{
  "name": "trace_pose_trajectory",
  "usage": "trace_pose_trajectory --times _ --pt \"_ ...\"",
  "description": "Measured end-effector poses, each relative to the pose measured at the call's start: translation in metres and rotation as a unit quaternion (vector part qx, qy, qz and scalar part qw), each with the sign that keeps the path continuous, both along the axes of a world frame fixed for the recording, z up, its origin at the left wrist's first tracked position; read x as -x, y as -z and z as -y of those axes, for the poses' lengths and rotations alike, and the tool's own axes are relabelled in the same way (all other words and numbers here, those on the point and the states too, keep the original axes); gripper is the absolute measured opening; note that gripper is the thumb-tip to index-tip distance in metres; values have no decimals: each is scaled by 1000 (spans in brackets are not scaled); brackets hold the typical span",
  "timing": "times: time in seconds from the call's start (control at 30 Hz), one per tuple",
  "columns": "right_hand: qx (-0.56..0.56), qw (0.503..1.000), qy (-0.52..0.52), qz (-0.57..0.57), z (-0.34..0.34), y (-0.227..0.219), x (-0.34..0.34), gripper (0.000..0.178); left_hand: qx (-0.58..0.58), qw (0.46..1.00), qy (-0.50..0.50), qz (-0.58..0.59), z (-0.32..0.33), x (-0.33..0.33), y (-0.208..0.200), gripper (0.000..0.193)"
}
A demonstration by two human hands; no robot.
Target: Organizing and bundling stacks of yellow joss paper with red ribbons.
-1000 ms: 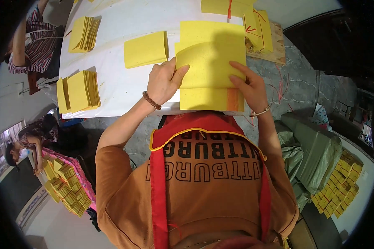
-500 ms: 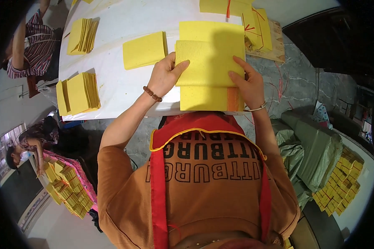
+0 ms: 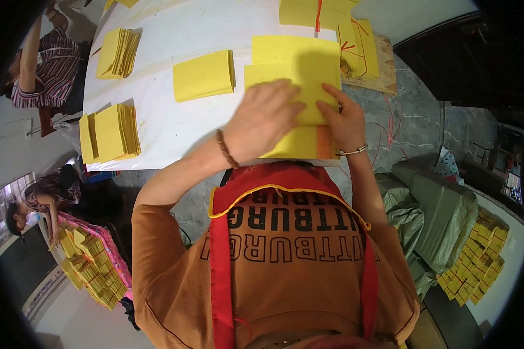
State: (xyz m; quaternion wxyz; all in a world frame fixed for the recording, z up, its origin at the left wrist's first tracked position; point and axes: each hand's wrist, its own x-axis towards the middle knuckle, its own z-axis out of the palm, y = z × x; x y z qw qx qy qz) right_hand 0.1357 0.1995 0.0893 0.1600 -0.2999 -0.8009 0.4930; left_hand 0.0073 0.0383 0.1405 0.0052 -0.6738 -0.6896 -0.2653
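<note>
At the table's near edge lie stacked yellow paper sheets (image 3: 297, 49), with a folded yellow paper bundle (image 3: 268, 72) across the middle of them. My left hand (image 3: 268, 119) is over the bundle's lower part, fingers stretched out and slightly blurred. It covers the left lower portion of the paper. My right hand (image 3: 344, 119) holds the bundle's right edge, thumb and fingers close together on it. An orange strip (image 3: 324, 141) shows on the lower sheet beside this hand. Left of the bundle, a separate folded yellow stack (image 3: 204, 75) lies apart from both hands.
Fanned yellow stacks (image 3: 117, 53) stand at the left of the white table (image 3: 157, 128). Red-tied yellow bundles (image 3: 361, 49) sit at the far right on a wooden board (image 3: 387, 70). Two other people are at the left. Covered green piles (image 3: 434, 209) stand at the right.
My left hand has left the bundle's left edge and moved right, across its lower part. My right hand stays at the right edge.
</note>
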Motion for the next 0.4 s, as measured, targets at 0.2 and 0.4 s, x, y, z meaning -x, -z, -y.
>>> trace_pose_trajectory --times 0.2,0.4 --pt "-37 999 32 2 5 -2 3 36 49 992 80 -87 -12 -4 17 42" --pt "-29 999 30 16 3 1 3 35 146 987 62 -12 -11 -11 19 67"
